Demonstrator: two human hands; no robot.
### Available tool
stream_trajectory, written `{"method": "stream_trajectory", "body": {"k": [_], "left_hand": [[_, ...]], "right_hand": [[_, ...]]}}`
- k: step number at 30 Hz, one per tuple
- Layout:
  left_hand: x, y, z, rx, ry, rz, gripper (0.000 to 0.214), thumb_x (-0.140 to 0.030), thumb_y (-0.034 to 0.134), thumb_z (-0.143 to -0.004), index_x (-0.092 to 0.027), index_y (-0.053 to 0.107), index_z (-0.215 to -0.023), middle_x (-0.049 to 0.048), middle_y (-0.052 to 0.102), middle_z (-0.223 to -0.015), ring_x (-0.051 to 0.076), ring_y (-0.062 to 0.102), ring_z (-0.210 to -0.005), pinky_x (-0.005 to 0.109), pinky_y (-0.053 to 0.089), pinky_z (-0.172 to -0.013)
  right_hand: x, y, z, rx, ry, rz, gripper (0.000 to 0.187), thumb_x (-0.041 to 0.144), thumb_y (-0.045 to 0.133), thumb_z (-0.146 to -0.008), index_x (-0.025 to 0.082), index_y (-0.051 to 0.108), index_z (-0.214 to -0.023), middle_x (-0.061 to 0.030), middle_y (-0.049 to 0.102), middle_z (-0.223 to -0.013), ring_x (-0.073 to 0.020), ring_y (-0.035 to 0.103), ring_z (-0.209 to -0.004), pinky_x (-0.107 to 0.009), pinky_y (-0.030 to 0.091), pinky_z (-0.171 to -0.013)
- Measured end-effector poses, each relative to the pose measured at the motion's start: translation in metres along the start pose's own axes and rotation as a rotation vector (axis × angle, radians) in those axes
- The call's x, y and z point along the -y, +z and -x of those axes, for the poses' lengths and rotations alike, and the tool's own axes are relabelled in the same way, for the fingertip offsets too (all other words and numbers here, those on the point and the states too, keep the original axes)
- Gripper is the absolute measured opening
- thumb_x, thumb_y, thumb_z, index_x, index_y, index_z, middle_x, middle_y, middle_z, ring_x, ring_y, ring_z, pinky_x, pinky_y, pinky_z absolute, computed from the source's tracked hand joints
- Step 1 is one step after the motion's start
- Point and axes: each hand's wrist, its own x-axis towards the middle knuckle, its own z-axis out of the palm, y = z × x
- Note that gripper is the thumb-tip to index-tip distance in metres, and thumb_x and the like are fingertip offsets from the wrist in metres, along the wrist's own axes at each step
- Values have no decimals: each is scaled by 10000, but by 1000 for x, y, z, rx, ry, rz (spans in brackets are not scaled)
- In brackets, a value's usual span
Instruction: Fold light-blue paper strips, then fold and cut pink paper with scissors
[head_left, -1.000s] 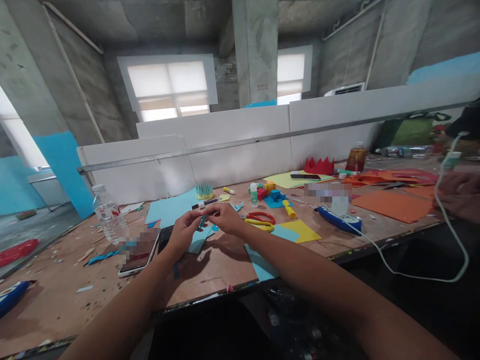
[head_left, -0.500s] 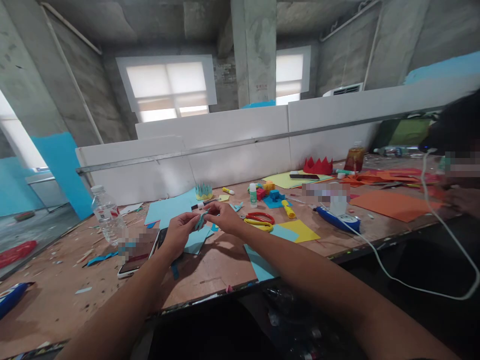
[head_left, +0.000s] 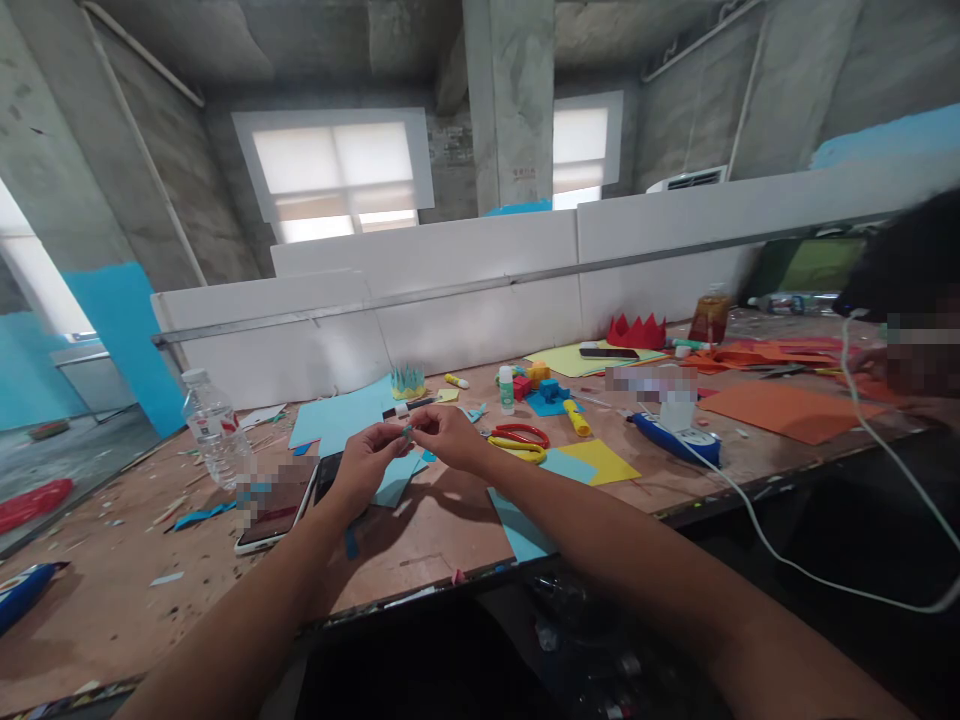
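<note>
Since half a second ago, less of the teal paper scrap (head_left: pixel 406 431) shows between the fingertips. Littered workbench (head_left: pixel 450 520); light-blue sheet (head_left: pixel 337 415) lying flat. Above the near edge, left hand (head_left: pixel 365 462) meets right hand (head_left: pixel 450 436), thumbs and forefingers pinching the scrap.

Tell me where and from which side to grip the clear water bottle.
Grip the water bottle around its middle, coming in level from the front right. It stands upright with that side free; the small cap offers less hold. Stay above the flat phone by its base. The left hand is nearer, though it pinches a teal paper piece.
</note>
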Motion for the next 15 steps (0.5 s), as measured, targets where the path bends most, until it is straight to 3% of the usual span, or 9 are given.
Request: {"method": "stream_trajectory", "body": {"k": [5, 15], "left_hand": [[4, -4, -3, -12, -18, -10, 383, -416, 855, -640, -159, 778, -914, 76, 781, -920, 214, 707, -796, 416, 559, -854], [4, -5, -3, -6, -13, -23, 346, -387, 847, -658, -166, 782, -916, 69, 783, -912, 186, 697, -773, 372, 564, -813]], "right_hand": [[1, 0, 0, -28, 23, -5, 184, 199, 634, -797, 142, 743, -933, -29, 712, -761, -135, 620, -662, -233, 458, -611], [5, 0, 1, -19, 36, 42, 170, 195, 622, -802, 133, 724, -923, -32, 710, -791, -130, 611, -679, -225, 454, -624]]}}
